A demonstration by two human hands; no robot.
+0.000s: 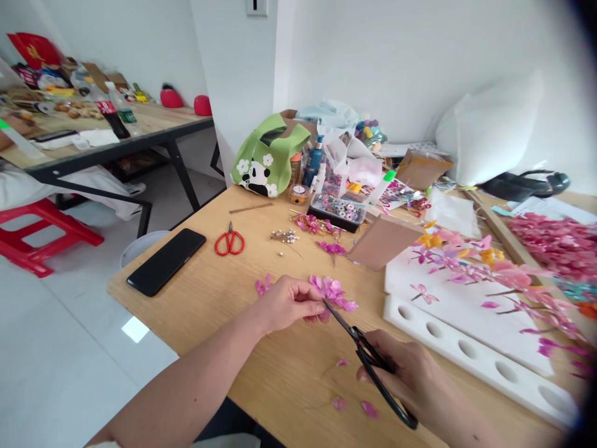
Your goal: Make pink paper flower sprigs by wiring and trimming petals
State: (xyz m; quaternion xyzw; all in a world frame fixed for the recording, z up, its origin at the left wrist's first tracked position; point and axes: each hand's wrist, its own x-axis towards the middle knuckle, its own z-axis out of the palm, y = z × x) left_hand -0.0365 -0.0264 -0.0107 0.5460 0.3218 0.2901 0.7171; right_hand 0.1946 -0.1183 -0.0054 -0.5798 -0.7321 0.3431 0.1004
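In the head view, my left hand [290,303] is closed in a pinch over the table, its thumb and forefinger on a pink petal [323,317] that is mostly hidden by the fingertips. Black-handled scissors [357,336] are in my right hand [407,368], their blade tips touching or very near the left fingertips. Just behind lies a cluster of pink-purple petals [332,290]. More petals [263,284] lie left of the pinch. Loose petals [369,409] are scattered on the wood nearer to me.
A black phone [166,262] and small red-handled scissors [229,241] lie to the left. Farther back are a bead box [338,211] and a green panda bag [268,158]. On the right, a white foam block with holes [450,339] stands before flower stems [513,274].
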